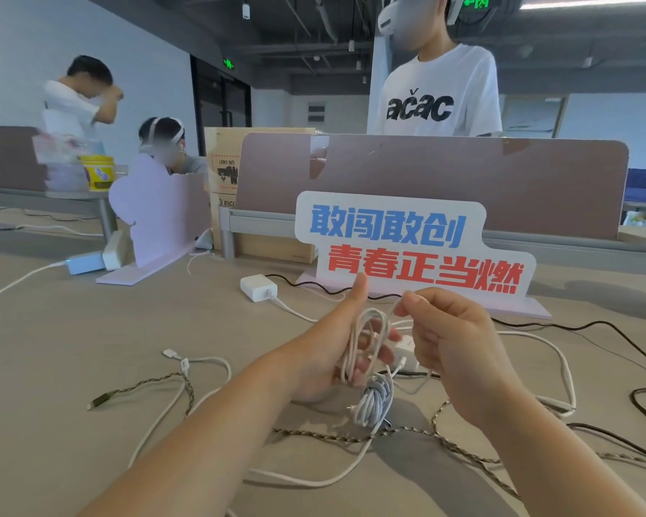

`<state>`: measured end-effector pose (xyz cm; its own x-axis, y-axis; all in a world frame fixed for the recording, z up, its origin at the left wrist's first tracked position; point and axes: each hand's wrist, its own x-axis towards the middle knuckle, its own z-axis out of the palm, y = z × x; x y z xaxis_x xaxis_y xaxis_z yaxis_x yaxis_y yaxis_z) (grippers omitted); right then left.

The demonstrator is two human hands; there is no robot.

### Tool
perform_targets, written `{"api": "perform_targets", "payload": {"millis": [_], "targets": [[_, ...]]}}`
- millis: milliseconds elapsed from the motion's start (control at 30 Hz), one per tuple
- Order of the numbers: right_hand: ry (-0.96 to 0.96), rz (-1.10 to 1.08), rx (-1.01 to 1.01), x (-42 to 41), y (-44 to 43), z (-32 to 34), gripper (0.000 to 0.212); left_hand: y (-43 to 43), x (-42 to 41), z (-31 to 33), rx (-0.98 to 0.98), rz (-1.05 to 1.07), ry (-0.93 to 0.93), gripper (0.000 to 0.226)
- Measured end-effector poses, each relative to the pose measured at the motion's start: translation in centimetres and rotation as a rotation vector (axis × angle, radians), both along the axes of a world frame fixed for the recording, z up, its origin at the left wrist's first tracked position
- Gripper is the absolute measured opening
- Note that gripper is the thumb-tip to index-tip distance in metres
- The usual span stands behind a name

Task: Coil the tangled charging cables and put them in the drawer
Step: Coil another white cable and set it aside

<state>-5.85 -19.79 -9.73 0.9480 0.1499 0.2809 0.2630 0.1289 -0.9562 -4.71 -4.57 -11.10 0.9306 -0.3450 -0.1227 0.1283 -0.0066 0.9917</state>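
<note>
My left hand point(329, 352) holds a loose coil of white charging cable point(366, 341) wrapped round its fingers, thumb pointing up. My right hand point(448, 341) pinches a strand of the same white cable just right of the coil. Below the hands a wound grey-white cable bundle point(375, 403) lies on the desk. A braided brown cable point(351, 436) runs across the desk beneath it. Another white cable point(187, 371) lies loose at the left, and a black cable point(612, 341) snakes along the right. No drawer is in view.
A white charger brick point(258, 288) sits behind the hands. A sign with blue and red characters point(411, 244) stands on the desk point(71, 348). A pink partition point(463, 181) runs behind it, with a person standing beyond. Two other people are at the far left.
</note>
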Motion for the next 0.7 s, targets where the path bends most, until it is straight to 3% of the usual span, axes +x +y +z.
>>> {"api": "perform_targets", "payload": {"millis": [67,200,367,433,533,700], "targets": [[-0.049,-0.092,-0.06,-0.1,0.3,-0.2,0.024,-0.3,-0.6,0.1,-0.009,-0.143,-0.032,0.076],[-0.181,-0.223,-0.208,-0.2,0.6,-0.3,0.02,-0.3,-1.0,0.3,0.234,-0.153,-0.264,0.033],[-0.243,-0.3,-0.258,-0.5,1.0,-0.1,0.024,-0.3,-1.0,0.3,0.2,-0.102,-0.278,0.043],[-0.156,-0.245,-0.235,-0.1,0.7,-0.1,0.027,0.0,-0.7,0.5,0.117,0.031,-0.271,0.046],[0.1,0.0,-0.226,0.6,-0.1,-0.4,0.027,0.6,0.0,0.8,0.052,0.314,-0.282,0.047],[0.251,0.241,-0.478,1.4,-0.8,-1.7,0.04,1.2,0.7,1.0,-0.188,0.554,-0.269,0.049]]}}
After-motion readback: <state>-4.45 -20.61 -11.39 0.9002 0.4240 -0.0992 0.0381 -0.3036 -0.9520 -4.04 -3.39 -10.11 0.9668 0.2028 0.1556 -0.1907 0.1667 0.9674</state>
